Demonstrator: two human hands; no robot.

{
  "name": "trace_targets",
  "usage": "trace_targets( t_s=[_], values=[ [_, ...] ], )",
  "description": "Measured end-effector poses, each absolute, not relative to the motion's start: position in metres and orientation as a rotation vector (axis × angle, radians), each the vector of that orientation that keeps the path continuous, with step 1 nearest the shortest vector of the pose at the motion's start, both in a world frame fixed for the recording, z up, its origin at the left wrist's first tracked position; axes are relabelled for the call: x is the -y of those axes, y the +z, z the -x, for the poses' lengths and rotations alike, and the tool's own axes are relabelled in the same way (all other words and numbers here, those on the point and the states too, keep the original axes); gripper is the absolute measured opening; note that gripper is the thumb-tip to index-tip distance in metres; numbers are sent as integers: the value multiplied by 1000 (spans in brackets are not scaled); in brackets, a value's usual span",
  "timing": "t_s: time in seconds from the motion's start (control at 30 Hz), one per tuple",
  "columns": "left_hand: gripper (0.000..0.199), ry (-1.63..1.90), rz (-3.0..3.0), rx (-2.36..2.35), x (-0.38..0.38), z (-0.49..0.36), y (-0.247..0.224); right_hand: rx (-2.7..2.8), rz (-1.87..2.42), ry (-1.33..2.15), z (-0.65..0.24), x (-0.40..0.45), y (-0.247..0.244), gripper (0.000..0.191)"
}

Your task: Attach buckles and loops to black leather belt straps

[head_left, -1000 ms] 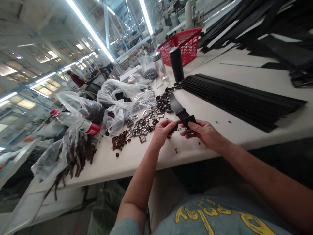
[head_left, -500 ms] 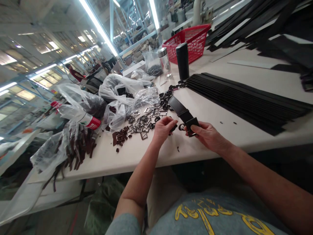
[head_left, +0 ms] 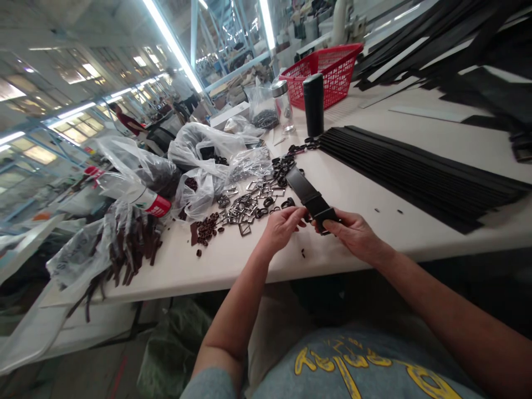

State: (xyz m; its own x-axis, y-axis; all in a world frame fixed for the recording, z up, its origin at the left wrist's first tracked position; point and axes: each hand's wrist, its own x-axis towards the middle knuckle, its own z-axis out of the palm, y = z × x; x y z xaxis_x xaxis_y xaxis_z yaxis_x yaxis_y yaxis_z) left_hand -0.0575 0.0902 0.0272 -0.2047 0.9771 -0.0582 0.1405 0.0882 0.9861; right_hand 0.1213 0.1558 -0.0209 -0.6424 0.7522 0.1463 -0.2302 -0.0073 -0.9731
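My right hand [head_left: 355,234] grips a black belt [head_left: 302,187] at its near end, thumb on top, where the strap looks folded over. A dark band crosses the strap just above my thumb. The belt's other end slants up and left over the table. Close against its left side, my left hand [head_left: 283,226] has its fingers bent together in a pinch. Whatever small dark thing lies between those fingertips is hard to make out. Behind the left hand are black belt loops [head_left: 286,203] and a pile of metal buckles [head_left: 243,209].
Brown loops [head_left: 206,228] lie left of the buckles, near clear plastic bags [head_left: 199,141]. A black tumbler [head_left: 313,105], a glass bottle [head_left: 283,108] and a red basket [head_left: 338,75] stand behind. Black straps [head_left: 399,166] lie in a row to the right. The table edge [head_left: 199,289] is near me.
My left hand has moved right, up to the belt; the small black thing visible in its fingers before is now mostly hidden. The belt's near end has tilted slightly in my right hand.
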Motion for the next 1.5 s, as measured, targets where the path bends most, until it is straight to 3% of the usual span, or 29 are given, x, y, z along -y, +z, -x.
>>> trace_targets(
  t_s=[0.2, 0.43, 0.8, 1.07, 1.23, 1.5],
  values=[
    [32, 1172, -1001, -1350, -88, 59, 33, 1648, 594, 1641, -131, -154, -7, 32],
    [33, 1427, -755, -1308, -81, 37, 22, 1564, 859, 1620, -146, -149, -2, 44],
    [25, 1617, -814, -1297, -78, 2, 14, 1665, 834, 1674, -150, -137, -1, 43],
    [20, 1635, -817, -1300, -79, 0, 14, 1742, 807, 1702, -149, -135, -1, 37],
    [29, 1581, -813, -1317, -78, 2, 13, 1764, 802, 1760, -151, -137, 0, 35],
    [30, 1492, -954, -1266, -75, 9, 17, 1745, 782, 1939, -153, -142, 0, 41]
  ],
)
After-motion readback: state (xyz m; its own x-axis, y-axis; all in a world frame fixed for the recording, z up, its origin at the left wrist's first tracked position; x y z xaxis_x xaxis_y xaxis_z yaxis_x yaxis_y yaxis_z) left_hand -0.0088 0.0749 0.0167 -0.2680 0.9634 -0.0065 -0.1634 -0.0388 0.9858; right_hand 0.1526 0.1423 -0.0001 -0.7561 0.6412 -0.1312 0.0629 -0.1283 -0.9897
